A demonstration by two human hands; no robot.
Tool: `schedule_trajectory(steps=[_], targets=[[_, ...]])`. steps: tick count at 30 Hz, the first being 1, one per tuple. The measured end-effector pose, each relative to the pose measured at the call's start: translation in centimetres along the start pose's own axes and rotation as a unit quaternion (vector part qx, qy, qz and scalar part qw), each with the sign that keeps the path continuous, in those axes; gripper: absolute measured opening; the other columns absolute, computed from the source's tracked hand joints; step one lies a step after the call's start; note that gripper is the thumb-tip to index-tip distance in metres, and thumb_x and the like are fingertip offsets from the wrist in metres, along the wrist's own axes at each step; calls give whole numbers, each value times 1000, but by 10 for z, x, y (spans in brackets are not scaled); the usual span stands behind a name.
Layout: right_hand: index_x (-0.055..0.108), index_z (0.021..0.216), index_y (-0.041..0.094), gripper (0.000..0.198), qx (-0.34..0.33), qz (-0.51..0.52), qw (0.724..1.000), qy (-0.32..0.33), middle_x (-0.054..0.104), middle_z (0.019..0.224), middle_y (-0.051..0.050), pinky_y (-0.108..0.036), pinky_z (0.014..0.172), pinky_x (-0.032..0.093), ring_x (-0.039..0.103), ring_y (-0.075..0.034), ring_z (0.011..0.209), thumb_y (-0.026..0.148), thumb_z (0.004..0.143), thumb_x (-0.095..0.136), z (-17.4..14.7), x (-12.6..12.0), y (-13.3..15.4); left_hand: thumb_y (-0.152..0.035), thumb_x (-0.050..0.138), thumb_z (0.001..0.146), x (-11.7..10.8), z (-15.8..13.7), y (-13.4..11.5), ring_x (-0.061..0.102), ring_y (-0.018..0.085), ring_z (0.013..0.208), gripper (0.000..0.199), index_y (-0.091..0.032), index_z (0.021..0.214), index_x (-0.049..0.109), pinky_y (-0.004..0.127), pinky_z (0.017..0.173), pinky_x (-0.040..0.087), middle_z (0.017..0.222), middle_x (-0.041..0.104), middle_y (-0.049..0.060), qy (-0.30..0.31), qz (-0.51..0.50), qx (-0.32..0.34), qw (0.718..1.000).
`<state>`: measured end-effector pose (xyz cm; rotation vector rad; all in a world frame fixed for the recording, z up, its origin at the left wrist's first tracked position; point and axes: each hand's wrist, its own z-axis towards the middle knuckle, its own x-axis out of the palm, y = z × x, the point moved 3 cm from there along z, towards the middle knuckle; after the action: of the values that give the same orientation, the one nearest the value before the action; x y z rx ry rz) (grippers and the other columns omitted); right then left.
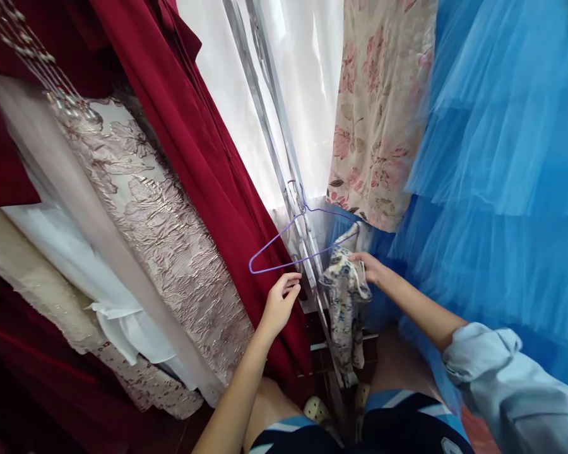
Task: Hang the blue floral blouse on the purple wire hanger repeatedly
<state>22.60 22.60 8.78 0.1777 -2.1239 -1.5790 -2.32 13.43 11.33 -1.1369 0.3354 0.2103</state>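
A purple wire hanger (277, 267) hangs by its hook from a metal rail in front of me. My right hand (368, 267) is closed on a small floral-patterned garment (343, 296), near its top. One part of the garment sits over the hanger's right arm, and the rest dangles below. Just under the hanger's bottom bar, left of the rail, my left hand (283, 301) has its fingers loosely stretched and holds nothing. The right fingertips are partly hidden by the cloth.
Long dark red cloth (208, 164) and a textured pinkish dress (156, 208) hang on the left. A floral skirt (378, 126) and layered blue tulle (497, 157) hang on the right. The metal rail (265, 94) runs between them, before white curtains (307, 75).
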Motion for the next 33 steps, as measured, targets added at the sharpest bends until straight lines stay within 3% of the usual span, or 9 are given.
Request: schedule_trajectory(steps=[6,10,12,17,19,22,29,31,33], targets=[[71,77,10,13,67,-123,979,149,72,70,-4,-23,62,52,65,-15,62,13,65,75,-36,46,-5,-13,59,83,26,9,-15,53,23,128,48,-23,129,60,40,110,40,135,60,8,71,12,43,996],[74,88,12,23,-38,-330,902,276,72,79,0,-19,67,49,63,-12,69,15,66,78,-68,78,22,-21,69,79,52,1,-15,61,26,112,39,-18,117,68,39,102,45,118,69,9,220,-89,-14,971],[72,96,13,30,-82,-377,885,259,71,81,1,-20,65,49,63,-12,69,15,67,75,-76,78,38,-34,69,83,53,-11,-7,65,23,94,28,-15,102,71,37,92,49,98,71,8,258,-156,-93,949],[67,98,15,36,-149,-333,922,129,63,67,5,-18,50,41,56,-10,54,10,62,65,-70,55,61,-51,66,87,35,-48,6,56,11,54,38,-15,99,65,37,81,52,67,53,-2,302,-257,-175,901],[65,94,15,32,-172,-301,936,69,57,60,7,-18,46,35,48,-8,47,11,62,65,-62,51,60,-45,75,81,33,-57,7,62,13,67,40,-18,107,60,33,77,52,85,56,1,268,-236,-163,920],[64,90,16,27,-172,-279,942,68,52,55,9,-19,45,31,41,-7,44,14,63,67,-53,62,51,-40,79,77,45,-61,7,61,19,100,49,-22,116,55,28,81,50,116,55,8,186,-189,-129,955],[63,89,16,28,-228,-239,941,76,45,53,11,-19,45,23,33,-5,45,12,61,66,-53,82,52,-44,73,82,89,-78,31,63,19,86,35,-18,97,55,33,82,49,91,61,5,178,-180,-174,951],[62,89,16,26,-233,-226,943,67,46,55,10,-19,46,26,35,-6,46,13,63,65,-55,82,54,-47,71,83,101,-89,39,63,23,97,37,-19,100,54,36,86,48,101,62,9,192,-174,-195,946],[63,89,16,24,-228,-232,943,72,48,56,9,-19,48,29,38,-7,47,14,65,64,-56,86,49,-45,73,80,112,-95,46,59,26,111,43,-20,108,51,38,93,47,117,60,12,146,-149,-183,961]])
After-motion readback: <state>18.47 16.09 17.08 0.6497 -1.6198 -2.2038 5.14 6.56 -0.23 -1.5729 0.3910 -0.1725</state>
